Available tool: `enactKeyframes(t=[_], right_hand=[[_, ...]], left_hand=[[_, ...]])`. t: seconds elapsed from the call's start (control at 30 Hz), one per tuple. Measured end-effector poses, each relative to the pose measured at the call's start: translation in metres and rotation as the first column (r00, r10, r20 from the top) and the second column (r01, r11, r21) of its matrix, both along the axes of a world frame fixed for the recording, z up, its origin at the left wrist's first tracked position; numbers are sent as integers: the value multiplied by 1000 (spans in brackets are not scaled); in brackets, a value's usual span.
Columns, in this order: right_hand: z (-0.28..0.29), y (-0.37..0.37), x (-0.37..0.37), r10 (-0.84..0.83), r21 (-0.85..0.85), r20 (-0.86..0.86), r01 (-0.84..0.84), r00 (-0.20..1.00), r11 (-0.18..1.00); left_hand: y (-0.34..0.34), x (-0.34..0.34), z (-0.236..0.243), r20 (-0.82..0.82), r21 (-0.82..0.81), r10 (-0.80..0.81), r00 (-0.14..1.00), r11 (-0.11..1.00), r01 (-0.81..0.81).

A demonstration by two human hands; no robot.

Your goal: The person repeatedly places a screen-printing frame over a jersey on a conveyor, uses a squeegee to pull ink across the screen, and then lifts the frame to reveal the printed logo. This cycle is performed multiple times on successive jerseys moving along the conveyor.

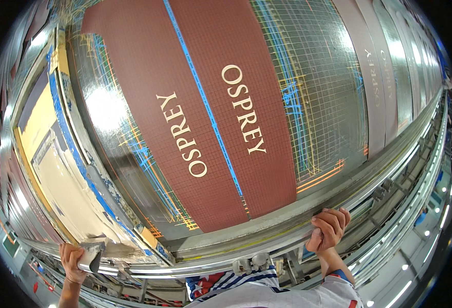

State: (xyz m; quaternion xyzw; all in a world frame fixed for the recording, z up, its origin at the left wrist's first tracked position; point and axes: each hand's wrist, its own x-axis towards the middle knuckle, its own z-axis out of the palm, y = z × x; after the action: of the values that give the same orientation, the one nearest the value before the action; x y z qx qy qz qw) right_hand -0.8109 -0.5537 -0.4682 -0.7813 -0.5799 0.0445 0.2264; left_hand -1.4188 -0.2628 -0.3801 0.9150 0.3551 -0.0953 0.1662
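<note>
At the lower left, my left hand (72, 262) is closed round a grey metal squeegee (90, 258), at the near end of a printing screen. This screen's frame (77, 149) is edged with blue and yellow tape, and cream ink (66, 185) covers much of its mesh. My right hand (329, 228) is at the near metal rail (287, 215) with its fingers curled in; whatever they may hold is hidden. Two brownish-red panels (149, 66) with pale printed lettering lie flat beyond the rail, split by a blue dashed strip (205, 102).
Grid lines and blue, yellow and orange marks cover the glossy table (323, 102) beside the panels. More panels (372, 102) stretch away to the right. Metal rails (390, 190) run along the near edge. A striped cloth (231, 282) with stars shows below my body's front edge.
</note>
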Motion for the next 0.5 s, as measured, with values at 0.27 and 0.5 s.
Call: enactKeyframes(t=[0.27,0.5], right_hand=[[0,0,5,21,6,-16,-21,1000,1000],[-2,7,-7,-18,91,-15,19,1000,996]], left_hand=[[4,11,1,-11,9,8,1000,1000,-8],[-1,0,1,20,3,23,1000,1000,-23]])
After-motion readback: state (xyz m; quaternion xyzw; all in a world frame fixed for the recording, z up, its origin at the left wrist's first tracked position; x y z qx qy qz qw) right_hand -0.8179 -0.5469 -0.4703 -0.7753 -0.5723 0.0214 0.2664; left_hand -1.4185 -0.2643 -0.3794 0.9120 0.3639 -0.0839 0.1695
